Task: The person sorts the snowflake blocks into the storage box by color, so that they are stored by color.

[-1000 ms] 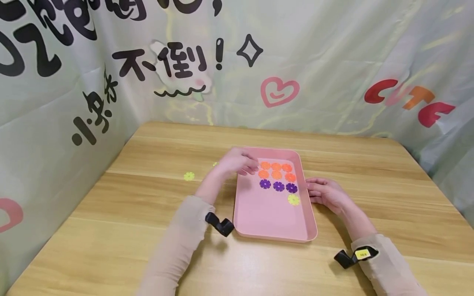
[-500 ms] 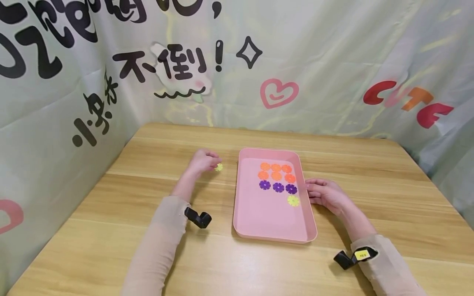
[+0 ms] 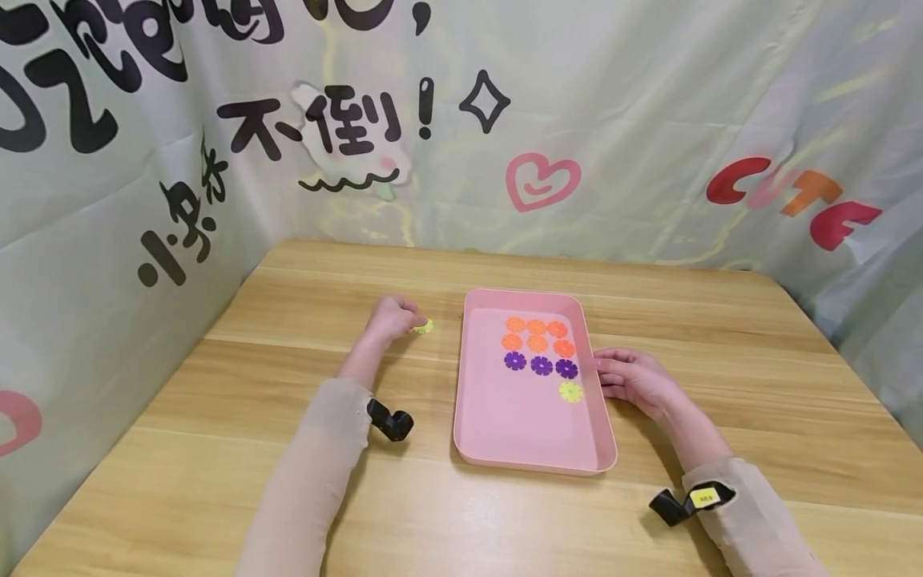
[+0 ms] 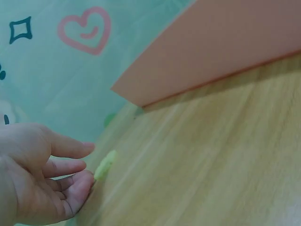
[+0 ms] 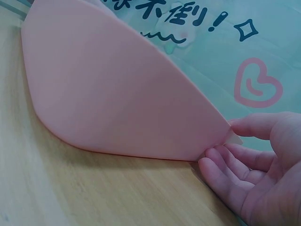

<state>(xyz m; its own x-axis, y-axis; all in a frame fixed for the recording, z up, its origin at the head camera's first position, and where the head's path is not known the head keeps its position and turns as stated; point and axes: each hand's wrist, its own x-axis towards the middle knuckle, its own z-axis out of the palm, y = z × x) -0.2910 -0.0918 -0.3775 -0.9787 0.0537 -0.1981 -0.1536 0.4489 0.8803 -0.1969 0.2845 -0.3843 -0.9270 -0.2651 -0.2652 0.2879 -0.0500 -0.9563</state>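
My left hand [image 3: 392, 318] is at a yellow-green flower-shaped disc [image 3: 424, 327] on the table, left of the pink tray [image 3: 505, 433]. In the left wrist view, the fingertips touch or nearly touch the disc [image 4: 105, 165], and the thumb stays apart from it. On the tray's other side, my right hand [image 3: 638, 383] rests its thumb and fingertips against the outer wall [image 5: 117, 94]. Inside the tray lie several orange discs [image 3: 537, 344], three purple discs [image 3: 542, 366] and one yellow disc [image 3: 571, 392], all flower-shaped.
The wooden table [image 3: 216, 465] carries the tray near its middle. A printed cloth [image 3: 613, 104] hangs behind it and along the sides. Each sleeve bears a black wrist camera, such as the left one [image 3: 390, 421].
My left hand has left the tray's upper left part, moved left, and come down at the yellow-green disc. Another such disc farther left is no longer visible. My right hand keeps its place.
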